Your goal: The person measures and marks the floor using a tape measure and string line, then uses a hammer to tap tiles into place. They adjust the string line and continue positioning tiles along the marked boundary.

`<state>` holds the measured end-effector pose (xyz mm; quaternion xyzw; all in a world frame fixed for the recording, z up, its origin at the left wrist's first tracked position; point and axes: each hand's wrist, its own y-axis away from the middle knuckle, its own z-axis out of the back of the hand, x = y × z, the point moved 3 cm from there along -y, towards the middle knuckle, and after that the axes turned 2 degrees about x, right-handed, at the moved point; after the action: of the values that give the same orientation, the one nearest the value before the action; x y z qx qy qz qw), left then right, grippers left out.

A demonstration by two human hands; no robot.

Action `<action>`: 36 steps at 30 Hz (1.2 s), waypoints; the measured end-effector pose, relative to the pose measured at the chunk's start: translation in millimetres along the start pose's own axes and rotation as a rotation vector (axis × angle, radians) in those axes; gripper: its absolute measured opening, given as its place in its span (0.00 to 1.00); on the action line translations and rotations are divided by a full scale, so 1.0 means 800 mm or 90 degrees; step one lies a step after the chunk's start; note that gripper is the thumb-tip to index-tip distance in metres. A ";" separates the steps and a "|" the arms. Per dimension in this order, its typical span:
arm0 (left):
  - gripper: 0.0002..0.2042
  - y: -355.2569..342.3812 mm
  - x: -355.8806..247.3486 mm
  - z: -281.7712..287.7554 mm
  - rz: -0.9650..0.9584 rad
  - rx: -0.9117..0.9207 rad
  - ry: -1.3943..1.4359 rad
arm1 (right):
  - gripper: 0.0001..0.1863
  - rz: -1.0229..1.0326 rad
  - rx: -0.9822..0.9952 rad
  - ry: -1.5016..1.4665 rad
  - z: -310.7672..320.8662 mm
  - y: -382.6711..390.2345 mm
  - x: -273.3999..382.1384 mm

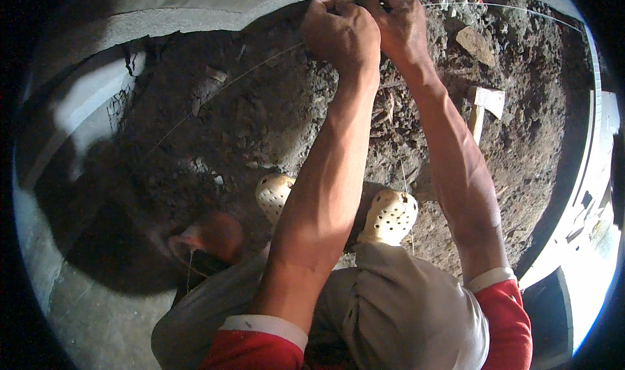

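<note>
My left hand (pixel 342 34) and my right hand (pixel 398 28) are side by side at the far edge of the dirt, against the pale concrete rim. Both are closed, fingertips bent in and pinching. A thin string (pixel 241 75) rises from the lower left into my left hand; a pale line (pixel 449 4) leads off rightward from beside my right hand. The fingertips and the exact spot they pinch are mostly hidden by the knuckles. Right of my right forearm lies a hatchet-like tool (pixel 489 101) with a pale head and a wooden handle.
Rough dirt (pixel 260 119) with stones spreads below my hands. A flat stone (pixel 475 45) lies at the upper right. Concrete edging (pixel 176 19) curves along the far side. My perforated clogs (pixel 390 215) stand in the dirt. A reddish container (pixel 218 236) sits at lower left.
</note>
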<state>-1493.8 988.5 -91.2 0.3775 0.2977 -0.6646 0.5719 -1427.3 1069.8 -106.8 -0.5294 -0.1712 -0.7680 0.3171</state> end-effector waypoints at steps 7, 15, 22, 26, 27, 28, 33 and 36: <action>0.10 -0.006 -0.003 0.010 0.043 0.064 -0.001 | 0.14 0.000 -0.031 0.051 0.000 0.000 0.000; 0.06 -0.020 -0.027 0.059 0.142 0.319 0.122 | 0.16 -0.010 -0.032 0.140 0.019 0.030 0.023; 0.10 -0.025 -0.009 0.076 0.010 0.336 0.070 | 0.15 -0.148 -0.104 0.154 0.109 0.175 0.034; 0.10 -0.022 -0.008 0.078 -0.049 0.325 0.048 | 0.13 -0.321 -0.026 0.062 0.108 0.252 0.042; 0.10 -0.021 -0.009 0.080 -0.064 0.319 0.039 | 0.13 -0.380 -0.010 0.052 0.105 0.267 0.043; 0.11 -0.021 -0.009 0.080 -0.045 0.333 0.040 | 0.13 -0.399 0.005 0.043 0.102 0.277 0.046; 0.15 -0.020 -0.011 0.077 0.025 0.410 0.067 | 0.11 -0.402 0.031 0.071 0.092 0.298 0.053; 0.16 -0.021 -0.014 0.070 0.073 0.407 0.044 | 0.11 -0.305 -0.005 0.065 0.090 0.275 0.058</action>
<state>-1518.6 951.1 -52.5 0.5764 0.0714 -0.6781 0.4504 -1240.6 936.0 -52.6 -0.4352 -0.2726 -0.8478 0.1322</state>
